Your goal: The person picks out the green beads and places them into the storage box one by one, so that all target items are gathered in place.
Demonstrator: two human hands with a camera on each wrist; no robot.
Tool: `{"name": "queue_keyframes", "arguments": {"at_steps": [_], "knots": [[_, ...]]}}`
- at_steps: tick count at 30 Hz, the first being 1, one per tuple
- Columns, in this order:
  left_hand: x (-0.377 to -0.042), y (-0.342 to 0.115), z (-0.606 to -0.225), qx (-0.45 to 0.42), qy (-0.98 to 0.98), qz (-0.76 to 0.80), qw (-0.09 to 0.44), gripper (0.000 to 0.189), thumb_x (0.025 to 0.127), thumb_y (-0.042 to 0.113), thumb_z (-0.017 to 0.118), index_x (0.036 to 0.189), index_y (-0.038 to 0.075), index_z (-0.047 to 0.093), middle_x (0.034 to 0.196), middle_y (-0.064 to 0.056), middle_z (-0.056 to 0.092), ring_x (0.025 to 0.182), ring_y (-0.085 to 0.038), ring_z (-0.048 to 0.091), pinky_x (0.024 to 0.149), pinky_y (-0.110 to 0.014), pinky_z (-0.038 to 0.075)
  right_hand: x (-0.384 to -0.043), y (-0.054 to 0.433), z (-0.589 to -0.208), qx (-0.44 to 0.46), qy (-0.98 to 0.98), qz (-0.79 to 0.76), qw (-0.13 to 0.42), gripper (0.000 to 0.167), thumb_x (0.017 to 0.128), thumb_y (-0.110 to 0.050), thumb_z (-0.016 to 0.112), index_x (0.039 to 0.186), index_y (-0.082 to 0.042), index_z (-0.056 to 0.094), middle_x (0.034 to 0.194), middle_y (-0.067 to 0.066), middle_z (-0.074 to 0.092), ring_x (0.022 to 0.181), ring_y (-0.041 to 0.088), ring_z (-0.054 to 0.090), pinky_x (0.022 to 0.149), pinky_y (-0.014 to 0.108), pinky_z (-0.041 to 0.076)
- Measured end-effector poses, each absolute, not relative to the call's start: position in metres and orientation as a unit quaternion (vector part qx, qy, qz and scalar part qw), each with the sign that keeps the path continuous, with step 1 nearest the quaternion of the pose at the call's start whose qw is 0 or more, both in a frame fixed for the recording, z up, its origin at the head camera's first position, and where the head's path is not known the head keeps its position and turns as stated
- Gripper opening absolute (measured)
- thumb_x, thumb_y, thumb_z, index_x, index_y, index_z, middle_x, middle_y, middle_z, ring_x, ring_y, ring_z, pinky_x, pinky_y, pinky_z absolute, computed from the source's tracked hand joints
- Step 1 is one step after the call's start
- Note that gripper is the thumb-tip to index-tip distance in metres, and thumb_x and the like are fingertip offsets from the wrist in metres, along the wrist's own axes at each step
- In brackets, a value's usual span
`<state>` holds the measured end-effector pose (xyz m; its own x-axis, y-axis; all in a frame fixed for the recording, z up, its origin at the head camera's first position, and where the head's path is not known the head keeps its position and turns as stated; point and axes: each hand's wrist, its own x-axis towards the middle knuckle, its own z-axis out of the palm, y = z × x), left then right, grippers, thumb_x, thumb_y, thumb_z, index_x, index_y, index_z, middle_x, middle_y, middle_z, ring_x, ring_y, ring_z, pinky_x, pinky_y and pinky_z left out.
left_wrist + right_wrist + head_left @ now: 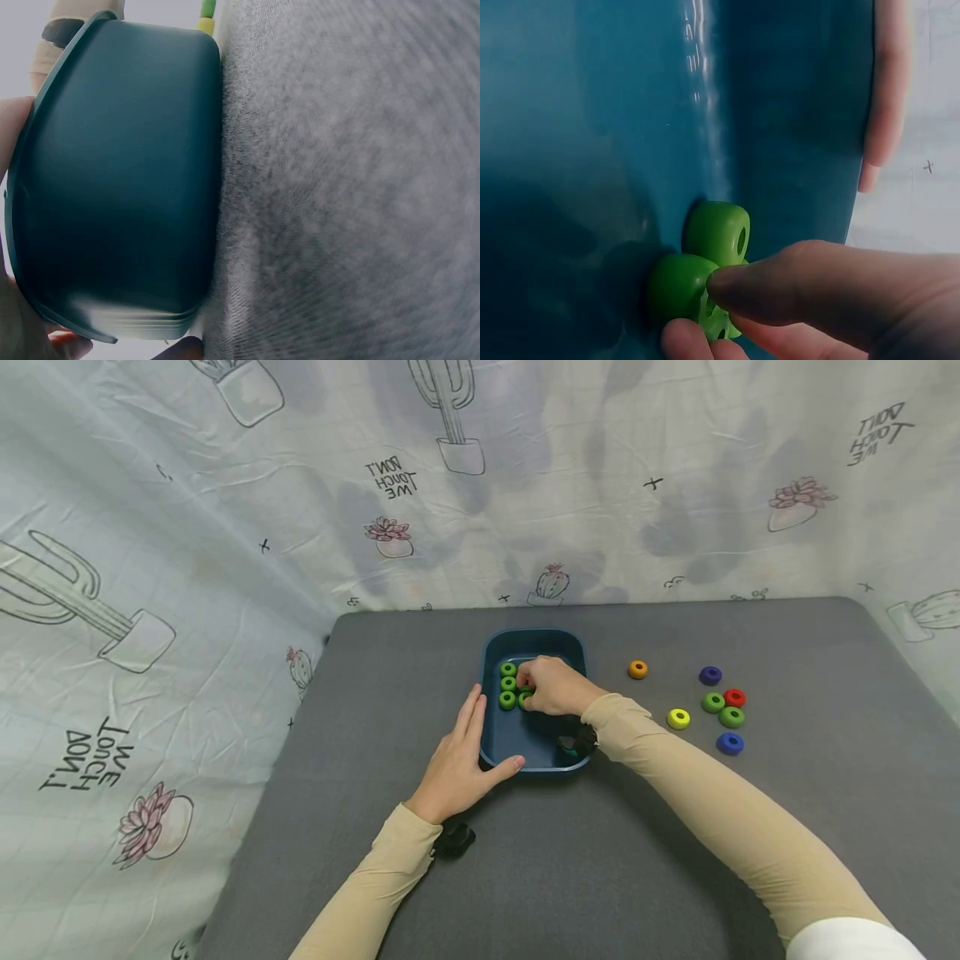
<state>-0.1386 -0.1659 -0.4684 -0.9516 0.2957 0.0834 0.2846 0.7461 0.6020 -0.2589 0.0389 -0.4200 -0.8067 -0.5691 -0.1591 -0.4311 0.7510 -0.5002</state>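
Observation:
A blue rectangular tray [517, 745] holds several green ring beads [507, 683], set in a row along the left part of its far half. My right hand [557, 687] reaches inside and pinches a green ring bead [681, 286] between thumb and fingertips, low over the tray floor. Right beside that bead in the right wrist view is another green ring bead [718, 231]. My left hand [453, 775] is at the tray's near left corner, its straight fingers along the left side and the thumb at the front rim. Part of the bead row is hidden by the right hand.
Right of the tray lie loose ring beads: an orange one [637, 670], a yellow one [678, 719], a purple one [710, 675], a red one [735, 697], a blue one [730, 743] and two green ones [713, 702]. A printed curtain [600, 485] hangs behind the grey table [420, 668].

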Motion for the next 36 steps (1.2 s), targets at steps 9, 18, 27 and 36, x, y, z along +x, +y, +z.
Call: {"name": "queue_keyframes", "arguments": {"at_steps": [9, 18, 27, 36], "knots": [[-0.138, -0.166, -0.467, 0.152, 0.933, 0.326, 0.017, 0.109, 0.094, 0.072, 0.060, 0.169, 0.013, 0.008, 0.177, 0.007, -0.005, 0.149, -0.041, 0.040, 0.114, -0.066, 0.036, -0.258, 0.038, -0.422, -0.237, 0.928, -0.240, 0.158, 0.044, 0.096, -0.014, 0.075, 0.136, -0.001, 0.064, 0.122, 0.019, 0.067, 0.110, 0.033, 0.065, 0.092, 0.045, 0.056], [-0.138, -0.166, -0.469, 0.155, 0.934, 0.322, 0.010, 0.110, 0.094, 0.073, 0.059, 0.169, 0.012, 0.009, 0.177, 0.007, -0.005, 0.149, -0.041, 0.041, 0.114, -0.066, 0.037, -0.259, 0.039, -0.424, -0.238, 0.930, -0.235, 0.153, 0.042, 0.095, -0.012, 0.076, 0.134, -0.001, 0.066, 0.118, 0.018, 0.068, 0.105, 0.031, 0.065, 0.090, 0.044, 0.056], [-0.138, -0.166, -0.469, 0.154, 0.934, 0.322, 0.014, 0.109, 0.094, 0.073, 0.058, 0.169, 0.012, 0.008, 0.177, 0.008, -0.005, 0.149, -0.041, 0.041, 0.114, -0.066, 0.037, -0.257, 0.042, -0.416, -0.242, 0.928, -0.239, 0.150, 0.038, 0.096, -0.012, 0.075, 0.131, -0.002, 0.068, 0.116, 0.019, 0.067, 0.103, 0.032, 0.065, 0.088, 0.044, 0.056], [-0.138, -0.166, -0.469, 0.148, 0.935, 0.322, 0.016, 0.109, 0.094, 0.072, 0.060, 0.169, 0.013, 0.008, 0.177, 0.008, -0.005, 0.148, -0.042, 0.041, 0.113, -0.067, 0.037, -0.252, 0.054, -0.401, -0.238, 0.923, -0.272, 0.133, 0.039, 0.097, -0.014, 0.073, 0.133, -0.002, 0.067, 0.121, 0.022, 0.066, 0.108, 0.034, 0.065, 0.091, 0.048, 0.056]]}}
